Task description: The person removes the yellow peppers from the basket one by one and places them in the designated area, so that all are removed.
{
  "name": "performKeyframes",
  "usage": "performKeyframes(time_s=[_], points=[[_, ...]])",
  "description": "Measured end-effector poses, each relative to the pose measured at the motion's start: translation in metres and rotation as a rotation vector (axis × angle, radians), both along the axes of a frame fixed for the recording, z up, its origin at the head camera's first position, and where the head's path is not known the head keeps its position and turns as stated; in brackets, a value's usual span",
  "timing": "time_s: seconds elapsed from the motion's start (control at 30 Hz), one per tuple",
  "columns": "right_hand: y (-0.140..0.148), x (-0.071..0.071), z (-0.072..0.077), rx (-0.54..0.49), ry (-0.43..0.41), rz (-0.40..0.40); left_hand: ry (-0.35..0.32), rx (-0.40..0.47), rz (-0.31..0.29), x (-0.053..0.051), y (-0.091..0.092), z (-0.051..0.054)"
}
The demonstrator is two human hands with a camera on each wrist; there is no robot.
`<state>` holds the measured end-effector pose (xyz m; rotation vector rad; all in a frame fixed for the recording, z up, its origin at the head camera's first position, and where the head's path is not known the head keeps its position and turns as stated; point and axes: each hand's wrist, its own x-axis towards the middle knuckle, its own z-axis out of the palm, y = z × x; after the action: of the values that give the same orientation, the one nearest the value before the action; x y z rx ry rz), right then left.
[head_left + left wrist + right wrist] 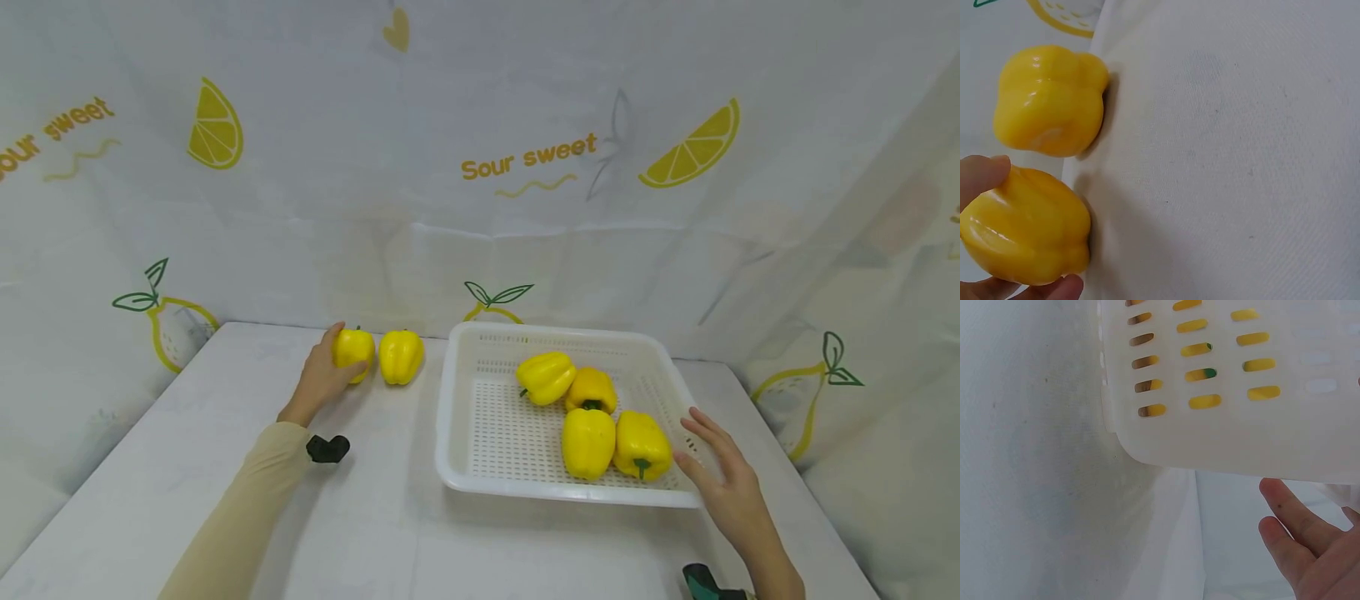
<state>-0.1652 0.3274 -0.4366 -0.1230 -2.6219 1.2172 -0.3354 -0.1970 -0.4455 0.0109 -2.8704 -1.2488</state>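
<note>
Arm (243,500) outstretched, the left grip (320,375) curls round a yellow pepper (354,350).

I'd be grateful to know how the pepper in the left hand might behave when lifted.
The held pepper may feel slippery, given its glossy skin. Its rounded, lobed sides suggest it could roll if the left hand lets go.

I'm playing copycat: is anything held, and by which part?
The left hand holds the leftmost yellow pepper by its sides. The right hand, at the edge of the basket, grips nothing.
</note>
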Motion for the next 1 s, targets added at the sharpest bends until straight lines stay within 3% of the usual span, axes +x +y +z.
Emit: performKeyframes(time_s=[0.27, 0.53, 1.0], points=[[0.0000, -0.0004, 0.0003, -0.001, -0.001, -0.001, 0.007, 0.018, 0.020, 0.0010, -0.0009, -0.0021], [0.0004, -0.0008, 0.0008, 0.007, 0.005, 0.005, 0.000, -0.005, 0.003, -0.0017, -0.0007, -0.0031], [-0.0007, 0.0000, 0.0029, 0.010, -0.039, -0.019, -0.036, -0.017, 0.011, -0.0014, 0.0016, -0.0025]])
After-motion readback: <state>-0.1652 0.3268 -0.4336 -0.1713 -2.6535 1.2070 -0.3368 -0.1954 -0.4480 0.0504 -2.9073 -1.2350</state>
